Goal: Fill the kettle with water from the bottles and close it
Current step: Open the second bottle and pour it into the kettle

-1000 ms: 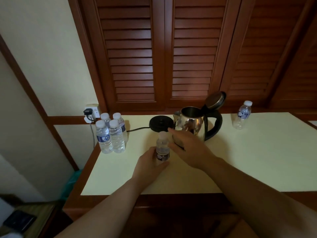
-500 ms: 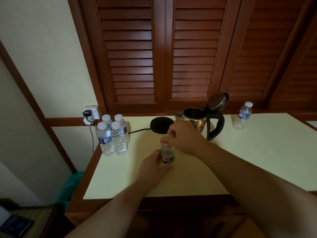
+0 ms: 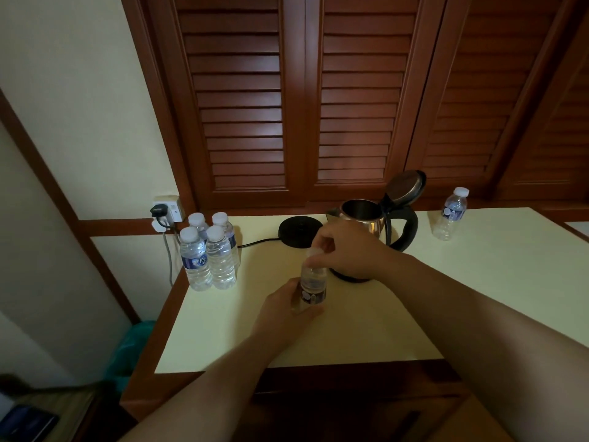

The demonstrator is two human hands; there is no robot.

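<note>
Bottle (image 3: 313,283) is standing on the tabletop (image 3: 478,282) before the kettle (image 3: 366,224); my left hand (image 3: 287,309) is gripping it, my right hand (image 3: 345,248) pinching its cap (image 3: 314,252). Lid (image 3: 406,186) is standing open; pouring and closing are waiting, with 4 bottles (image 3: 208,253) sitting unopened.

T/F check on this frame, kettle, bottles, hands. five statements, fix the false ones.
1. The kettle has its lid open. True.
2. The kettle sits on its black base. False: it stands on the table, to the right of the base.
3. The left hand holds the bottle by its body while the right hand has its grip on the cap. True.
4. Four capped bottles stand grouped at the table's left end. True.
5. The lone bottle at far right lies on its side. False: it stands upright, cap on.
</note>
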